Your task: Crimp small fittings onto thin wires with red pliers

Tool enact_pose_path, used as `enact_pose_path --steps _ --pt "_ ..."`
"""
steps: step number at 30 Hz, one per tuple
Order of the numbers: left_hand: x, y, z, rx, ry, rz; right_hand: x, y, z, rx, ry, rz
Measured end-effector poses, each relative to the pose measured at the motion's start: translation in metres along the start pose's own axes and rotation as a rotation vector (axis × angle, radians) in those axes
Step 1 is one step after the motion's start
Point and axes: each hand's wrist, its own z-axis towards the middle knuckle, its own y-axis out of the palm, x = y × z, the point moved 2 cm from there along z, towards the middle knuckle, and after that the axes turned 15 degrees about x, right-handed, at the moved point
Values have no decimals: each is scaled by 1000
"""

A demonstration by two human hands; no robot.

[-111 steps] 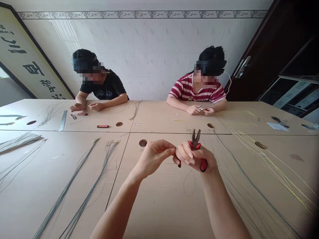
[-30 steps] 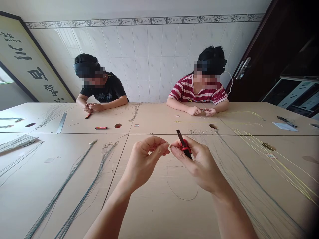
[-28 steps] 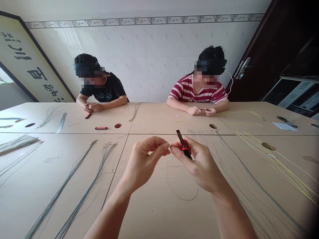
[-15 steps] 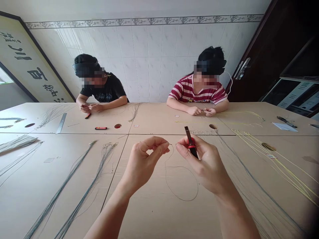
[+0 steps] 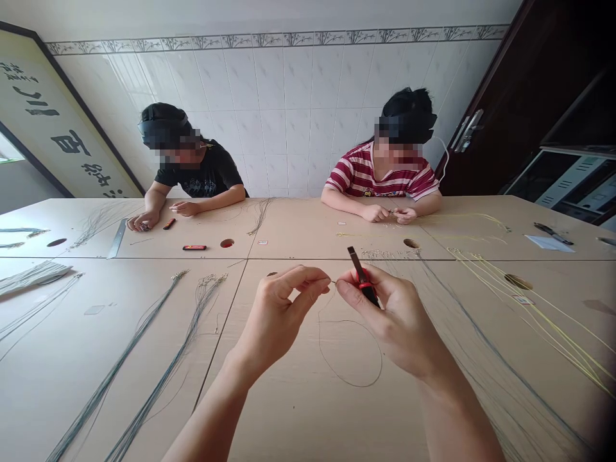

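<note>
My left hand is closed in a pinch on the end of a thin dark cord. The cord hangs from there and curls into a loop on the tabletop. A tiny gold-coloured piece shows between the fingertips of both hands; its exact kind is too small to tell. My right hand is closed around a slim black-and-red tool with a dark metal-like tip pointing up and away. Its thumb and forefinger are pressed together beside the gold piece; whether they grip it I cannot tell.
Bundles of grey-green cords lie to the left, yellow cords to the right. Across the table sit two people, one in a black shirt, one in a striped shirt. A ruler and a red-and-black item lie farther off.
My right hand has shifted slightly left, bringing its fingertips close to my left ones, and a gold piece now shows between them. The black-shirted person's hand has moved left onto the table.
</note>
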Motion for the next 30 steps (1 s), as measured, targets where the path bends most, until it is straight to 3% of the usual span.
enact_pose_path --steps 30 --pt "-2 -1 2 -80 173 88 3 0 0 -59 65 -11"
